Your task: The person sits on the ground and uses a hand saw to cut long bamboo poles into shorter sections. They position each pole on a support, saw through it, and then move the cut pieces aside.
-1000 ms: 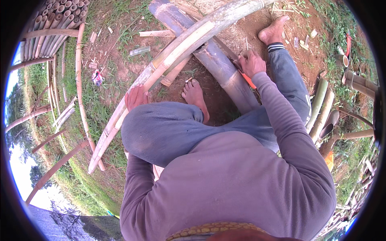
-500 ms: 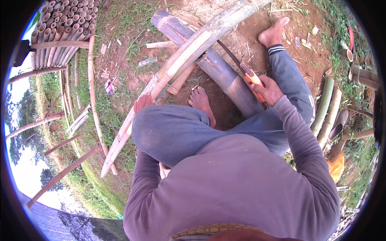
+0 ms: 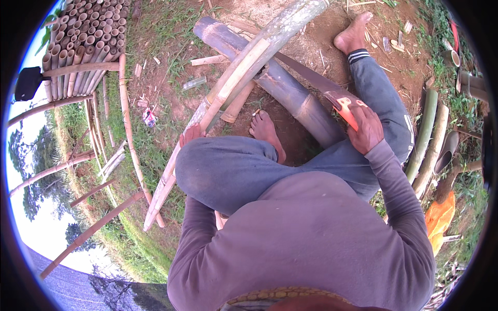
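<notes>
My right hand (image 3: 366,128) is closed round the orange handle of a hand saw (image 3: 306,75). Its dark blade runs up and left, and the far end meets the long split bamboo pole (image 3: 244,67). This pale pole slants across a thick dark bamboo log (image 3: 295,98) lying on the ground. Beyond my raised knee, my left hand (image 3: 192,134) grips the lower part of the pole; only its fingers show, the rest hidden behind the knee. A short bamboo piece (image 3: 238,103) sits under the crossing.
Stacked bamboo tubes (image 3: 85,41) fill a pole rack at the far left. Green and tan bamboo lengths (image 3: 426,135) lie at my right beside an orange sheet (image 3: 440,220). My bare feet (image 3: 265,133) flank the log. Chips and a clear bottle-like piece (image 3: 194,83) litter the ground.
My right hand and the saw have shifted right, and the blade now shows its broad side rather than its edge. My left hand stays on the pole. The whole view has shifted slightly.
</notes>
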The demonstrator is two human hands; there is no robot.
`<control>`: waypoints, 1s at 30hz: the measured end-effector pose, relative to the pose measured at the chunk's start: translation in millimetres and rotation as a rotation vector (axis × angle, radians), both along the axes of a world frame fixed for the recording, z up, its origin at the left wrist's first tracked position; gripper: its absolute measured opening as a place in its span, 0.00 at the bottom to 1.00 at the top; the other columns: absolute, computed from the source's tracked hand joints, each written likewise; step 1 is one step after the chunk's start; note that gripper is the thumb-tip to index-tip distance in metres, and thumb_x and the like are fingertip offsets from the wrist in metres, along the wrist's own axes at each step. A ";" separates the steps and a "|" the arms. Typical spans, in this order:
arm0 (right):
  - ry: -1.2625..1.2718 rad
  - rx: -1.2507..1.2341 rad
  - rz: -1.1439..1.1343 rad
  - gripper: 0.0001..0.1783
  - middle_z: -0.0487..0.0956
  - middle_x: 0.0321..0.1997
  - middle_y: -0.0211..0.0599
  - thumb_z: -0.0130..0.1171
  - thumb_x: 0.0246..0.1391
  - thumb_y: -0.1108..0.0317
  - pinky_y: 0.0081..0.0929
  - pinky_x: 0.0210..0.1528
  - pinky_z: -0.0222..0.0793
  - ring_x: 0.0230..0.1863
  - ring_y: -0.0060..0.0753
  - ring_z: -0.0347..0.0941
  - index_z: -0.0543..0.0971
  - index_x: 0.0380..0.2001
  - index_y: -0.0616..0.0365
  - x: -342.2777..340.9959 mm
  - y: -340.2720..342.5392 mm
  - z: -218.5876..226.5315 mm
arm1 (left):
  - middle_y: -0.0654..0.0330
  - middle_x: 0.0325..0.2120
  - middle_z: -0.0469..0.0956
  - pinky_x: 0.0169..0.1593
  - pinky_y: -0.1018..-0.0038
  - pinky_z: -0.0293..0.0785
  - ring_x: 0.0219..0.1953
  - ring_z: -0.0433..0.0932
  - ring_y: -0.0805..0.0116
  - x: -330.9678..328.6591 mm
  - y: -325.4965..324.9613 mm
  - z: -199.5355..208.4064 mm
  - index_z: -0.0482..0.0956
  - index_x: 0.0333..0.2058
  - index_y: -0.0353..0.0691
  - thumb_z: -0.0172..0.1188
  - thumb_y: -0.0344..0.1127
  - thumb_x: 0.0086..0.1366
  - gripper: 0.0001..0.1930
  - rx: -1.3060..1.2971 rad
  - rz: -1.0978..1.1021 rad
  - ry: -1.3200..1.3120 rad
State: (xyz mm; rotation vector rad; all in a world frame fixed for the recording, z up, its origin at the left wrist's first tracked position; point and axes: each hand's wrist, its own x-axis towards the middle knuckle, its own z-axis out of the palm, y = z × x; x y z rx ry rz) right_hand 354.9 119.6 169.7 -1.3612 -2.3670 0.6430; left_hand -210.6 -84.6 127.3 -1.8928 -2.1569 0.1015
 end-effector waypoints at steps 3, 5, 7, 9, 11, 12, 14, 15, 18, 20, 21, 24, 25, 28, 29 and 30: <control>0.018 0.117 0.052 0.22 0.83 0.52 0.51 0.69 0.49 0.73 0.49 0.58 0.76 0.55 0.60 0.80 0.81 0.50 0.61 27.1 -3.2 44.6 | 0.57 0.67 0.75 0.70 0.46 0.64 0.70 0.72 0.59 -12.7 0.3 -20.0 0.72 0.69 0.42 0.52 0.51 0.79 0.27 0.046 -0.061 0.042; 0.163 -0.147 -0.033 0.18 0.85 0.43 0.49 0.70 0.49 0.74 0.41 0.47 0.78 0.44 0.54 0.83 0.83 0.46 0.62 43.7 5.1 84.1 | 0.56 0.67 0.74 0.69 0.45 0.64 0.70 0.72 0.59 -5.7 -12.1 -7.6 0.72 0.69 0.41 0.52 0.51 0.80 0.28 -0.002 -0.004 0.043; 0.248 -0.294 -0.097 0.13 0.82 0.31 0.39 0.69 0.51 0.77 0.31 0.39 0.74 0.33 0.32 0.80 0.82 0.41 0.64 71.9 16.0 126.4 | 0.56 0.67 0.75 0.68 0.45 0.65 0.70 0.72 0.58 10.1 3.2 16.0 0.72 0.69 0.41 0.52 0.51 0.80 0.28 -0.112 0.067 -0.039; 0.340 -0.372 -0.192 0.12 0.85 0.36 0.32 0.70 0.55 0.75 0.23 0.37 0.71 0.34 0.21 0.78 0.83 0.43 0.66 113.3 21.7 147.0 | 0.56 0.66 0.75 0.68 0.45 0.65 0.70 0.72 0.58 7.3 -3.0 14.8 0.72 0.69 0.41 0.51 0.51 0.80 0.27 -0.052 0.045 -0.032; 0.410 -0.384 -0.286 0.21 0.86 0.48 0.38 0.75 0.59 0.67 0.28 0.51 0.80 0.45 0.26 0.83 0.82 0.51 0.69 154.1 19.0 165.6 | 0.56 0.66 0.76 0.67 0.45 0.66 0.70 0.72 0.58 7.5 1.3 8.7 0.73 0.69 0.41 0.51 0.51 0.80 0.27 -0.021 0.025 -0.058; 0.483 -0.351 -0.361 0.27 0.85 0.52 0.40 0.76 0.60 0.64 0.31 0.56 0.82 0.49 0.30 0.84 0.81 0.56 0.70 160.5 16.7 167.9 | 0.57 0.66 0.76 0.66 0.46 0.66 0.70 0.72 0.58 11.1 3.8 11.0 0.73 0.68 0.41 0.52 0.50 0.80 0.27 -0.018 0.028 -0.066; 0.715 -0.373 -0.351 0.32 0.84 0.55 0.42 0.76 0.60 0.61 0.37 0.61 0.81 0.53 0.34 0.83 0.79 0.61 0.70 124.6 14.7 163.2 | 0.56 0.65 0.76 0.66 0.47 0.67 0.69 0.73 0.58 13.0 5.2 13.0 0.73 0.68 0.41 0.52 0.49 0.80 0.26 -0.022 0.025 -0.055; 0.768 -0.339 -0.302 0.32 0.84 0.57 0.43 0.75 0.62 0.61 0.36 0.62 0.80 0.56 0.35 0.82 0.78 0.62 0.70 101.6 16.8 142.7 | 0.56 0.65 0.76 0.66 0.47 0.67 0.69 0.73 0.57 9.2 -2.0 14.1 0.73 0.68 0.41 0.53 0.49 0.79 0.26 -0.024 0.037 -0.031; 0.794 -0.193 -0.192 0.28 0.83 0.61 0.46 0.72 0.64 0.66 0.31 0.62 0.77 0.61 0.35 0.80 0.80 0.62 0.69 23.8 20.6 98.2 | 0.59 0.64 0.78 0.70 0.47 0.62 0.68 0.74 0.60 7.2 -2.3 8.9 0.76 0.66 0.42 0.58 0.46 0.76 0.25 -0.005 0.065 -0.079; 0.788 -0.191 -0.244 0.26 0.87 0.57 0.46 0.75 0.61 0.70 0.30 0.59 0.78 0.55 0.33 0.84 0.82 0.59 0.68 -18.2 18.4 69.6 | 0.59 0.63 0.78 0.69 0.47 0.62 0.68 0.74 0.60 7.1 18.0 5.7 0.76 0.65 0.42 0.58 0.46 0.76 0.24 -0.026 0.027 -0.131; 0.756 -0.092 -0.154 0.25 0.88 0.53 0.48 0.75 0.60 0.70 0.29 0.57 0.78 0.53 0.34 0.86 0.82 0.58 0.68 -35.2 21.6 53.1 | 0.57 0.63 0.78 0.67 0.48 0.64 0.68 0.74 0.58 11.5 8.8 18.9 0.75 0.66 0.41 0.55 0.47 0.78 0.24 -0.048 0.039 -0.131; 0.721 -0.059 -0.126 0.24 0.88 0.52 0.50 0.75 0.59 0.72 0.29 0.54 0.80 0.50 0.37 0.87 0.83 0.57 0.67 -57.7 21.3 31.0 | 0.55 0.63 0.77 0.63 0.47 0.67 0.67 0.74 0.56 20.2 8.4 30.3 0.74 0.66 0.41 0.52 0.48 0.79 0.24 -0.061 0.027 -0.080; 0.724 -0.045 -0.117 0.24 0.88 0.52 0.50 0.75 0.59 0.72 0.30 0.53 0.80 0.50 0.37 0.87 0.83 0.57 0.67 -59.8 21.5 28.5 | 0.55 0.63 0.77 0.63 0.47 0.67 0.67 0.74 0.56 21.9 7.0 31.3 0.74 0.65 0.41 0.52 0.48 0.79 0.24 -0.054 0.027 -0.052; 0.720 -0.032 -0.105 0.23 0.88 0.51 0.50 0.74 0.59 0.73 0.30 0.53 0.80 0.49 0.37 0.88 0.83 0.57 0.67 -58.2 21.8 25.5 | 0.61 0.63 0.78 0.73 0.47 0.60 0.68 0.74 0.60 21.6 9.3 24.0 0.77 0.64 0.44 0.59 0.44 0.76 0.23 -0.071 0.139 -0.126; 0.720 -0.048 -0.103 0.23 0.88 0.51 0.50 0.74 0.59 0.73 0.31 0.53 0.80 0.49 0.37 0.88 0.83 0.57 0.67 -56.5 22.7 26.0 | 0.61 0.63 0.79 0.73 0.47 0.60 0.68 0.74 0.60 21.5 10.0 22.7 0.77 0.64 0.44 0.59 0.44 0.75 0.23 -0.056 0.131 -0.124; 0.720 -0.064 -0.101 0.23 0.88 0.51 0.50 0.74 0.59 0.73 0.31 0.53 0.81 0.49 0.37 0.88 0.83 0.57 0.67 -54.6 23.4 26.7 | 0.60 0.62 0.79 0.73 0.47 0.60 0.67 0.75 0.60 20.6 10.7 22.0 0.78 0.64 0.44 0.60 0.43 0.75 0.23 -0.042 0.124 -0.122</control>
